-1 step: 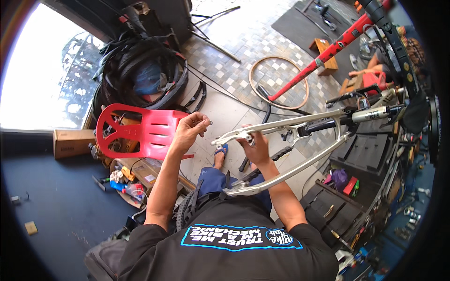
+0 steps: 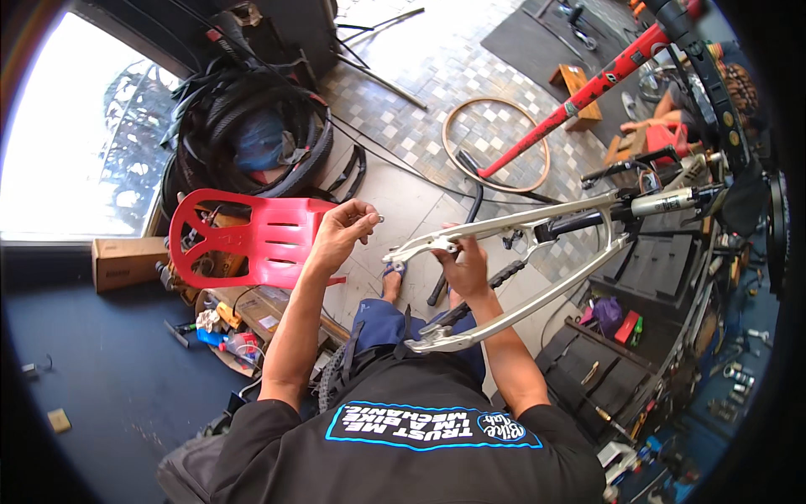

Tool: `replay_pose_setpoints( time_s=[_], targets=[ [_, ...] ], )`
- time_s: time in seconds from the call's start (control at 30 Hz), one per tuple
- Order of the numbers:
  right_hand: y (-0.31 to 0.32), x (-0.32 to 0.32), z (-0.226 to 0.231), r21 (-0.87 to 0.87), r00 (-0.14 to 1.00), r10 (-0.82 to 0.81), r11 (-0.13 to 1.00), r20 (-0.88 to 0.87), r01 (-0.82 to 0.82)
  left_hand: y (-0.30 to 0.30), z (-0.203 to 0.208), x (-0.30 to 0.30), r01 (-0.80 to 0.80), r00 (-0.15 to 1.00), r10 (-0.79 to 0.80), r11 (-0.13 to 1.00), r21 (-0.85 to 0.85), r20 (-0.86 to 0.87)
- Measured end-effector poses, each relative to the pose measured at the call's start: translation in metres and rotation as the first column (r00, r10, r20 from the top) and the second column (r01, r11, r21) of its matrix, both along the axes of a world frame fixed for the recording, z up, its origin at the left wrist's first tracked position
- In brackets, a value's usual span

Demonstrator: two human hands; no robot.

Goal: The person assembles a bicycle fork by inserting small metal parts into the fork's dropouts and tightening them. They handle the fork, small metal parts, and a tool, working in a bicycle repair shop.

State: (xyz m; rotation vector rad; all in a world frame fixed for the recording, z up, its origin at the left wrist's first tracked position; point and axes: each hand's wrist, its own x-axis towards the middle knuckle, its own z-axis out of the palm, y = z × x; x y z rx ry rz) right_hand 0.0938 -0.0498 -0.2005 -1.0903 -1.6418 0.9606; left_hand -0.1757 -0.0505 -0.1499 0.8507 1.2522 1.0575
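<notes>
Your L hand (image 2: 342, 233) pinches small metal pc. (image 2: 381, 218); R hand (image 2: 467, 270) grips white bike-frame stay (image 2: 504, 222), prob. for steadiness.

Tiny piece (image 2: 380, 218) in left hand (image 2: 345, 233) (exact kind unclear)

Smooth metal frame (image 2: 550, 291), glossy plastic chair (image 2: 308, 218)

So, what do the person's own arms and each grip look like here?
The left arm and right arm are bare below short black sleeves. The left grip and right grip are ungloved, with no watch, bracelet or cable visible at either wrist.
</notes>
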Motion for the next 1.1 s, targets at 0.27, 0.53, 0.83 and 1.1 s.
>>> replay_pose_setpoints(
  time_s=[0.27,0.53,0.83,1.1],
  targets=[
    [-0.054,0.025,0.001,-0.195,0.918,-0.395,0.904,-0.04,0.381,0.029,-0.026,-0.007,0.236,0.965,-0.234,0.972,-0.003,0.116],
    [-0.081,-0.002,0.008,-0.354,0.846,-0.531,0.801,-0.048,0.482,0.029,-0.053,0.012,0.344,0.917,-0.356,0.934,0.092,0.18],
    [-0.084,0.006,0.001,-0.405,0.839,-0.544,0.765,0.011,0.501,0.042,-0.06,0.017,0.44,0.86,-0.466,0.884,0.159,0.21],
    [-0.076,-0.002,0.006,-0.382,0.816,-0.577,0.748,0.033,0.543,0.064,-0.055,0.015,0.596,0.756,-0.642,0.757,0.269,0.131]
  ],
)
